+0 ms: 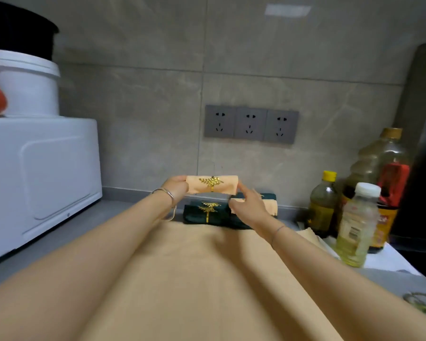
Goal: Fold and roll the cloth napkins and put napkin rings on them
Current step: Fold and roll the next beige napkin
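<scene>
Head view: the left hand (176,188) holds a rolled orange napkin (225,187) in the air by its left end, fingers curled round it. A gold leaf ring (210,182) circles its middle. The right hand (250,205), fingers loosely apart, reaches to the roll's right end. Below, on the grey bench (59,232), a dark green ringed roll (197,216) lies near the wall, with a flat orange cloth (194,279) spread in front.

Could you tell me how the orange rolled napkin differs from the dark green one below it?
The orange napkin is pale and held up by the left hand; the green napkin is dark and lies on the counter. Both are rolled, and each wears a gold leaf ring.
</scene>
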`<state>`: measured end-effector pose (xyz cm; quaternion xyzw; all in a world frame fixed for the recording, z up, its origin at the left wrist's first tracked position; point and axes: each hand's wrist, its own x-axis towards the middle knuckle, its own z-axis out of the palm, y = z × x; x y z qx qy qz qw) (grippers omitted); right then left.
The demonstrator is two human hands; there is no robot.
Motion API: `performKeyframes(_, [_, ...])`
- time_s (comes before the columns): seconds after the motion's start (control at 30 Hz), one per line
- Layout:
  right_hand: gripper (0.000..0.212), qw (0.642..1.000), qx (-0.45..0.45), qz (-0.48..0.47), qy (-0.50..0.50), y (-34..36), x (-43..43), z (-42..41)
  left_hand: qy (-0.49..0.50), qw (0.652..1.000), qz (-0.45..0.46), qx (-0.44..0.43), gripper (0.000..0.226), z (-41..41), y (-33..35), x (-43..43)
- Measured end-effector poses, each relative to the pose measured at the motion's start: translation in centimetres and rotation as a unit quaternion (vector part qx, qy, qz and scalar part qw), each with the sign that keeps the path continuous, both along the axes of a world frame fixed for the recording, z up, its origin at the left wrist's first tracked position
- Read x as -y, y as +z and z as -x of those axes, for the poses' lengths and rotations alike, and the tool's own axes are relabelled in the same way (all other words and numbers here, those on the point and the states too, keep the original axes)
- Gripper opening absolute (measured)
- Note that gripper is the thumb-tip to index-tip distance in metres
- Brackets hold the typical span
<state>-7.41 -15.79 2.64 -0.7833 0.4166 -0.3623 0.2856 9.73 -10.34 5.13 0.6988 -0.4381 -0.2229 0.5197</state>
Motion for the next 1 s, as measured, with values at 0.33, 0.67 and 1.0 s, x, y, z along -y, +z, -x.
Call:
performKeyframes(0.33, [0.056, 0.945, -0.304, 0.102, -0.067, -4.0, 8.2, -3.5, 0.012, 0.999, 0.000, -0.045, 0.048, -3.2, -5.3, 7.2])
performKeyframes(0.67, [0.063, 0.936, -0.302, 0.158, -0.090, -5.6, 8.2, -3.6, -0.045, 0.998, -0.002, 0.033, 0.037, -2.5, -8.2, 8.6])
performKeyframes(1.0, [0.061, 0.965, -0.223, 0.124, -0.059, -4.6, 2.6, 3.2, -0.114, 0.916, -0.156, 0.351, 0.087, 2.8, -8.9, 0.8])
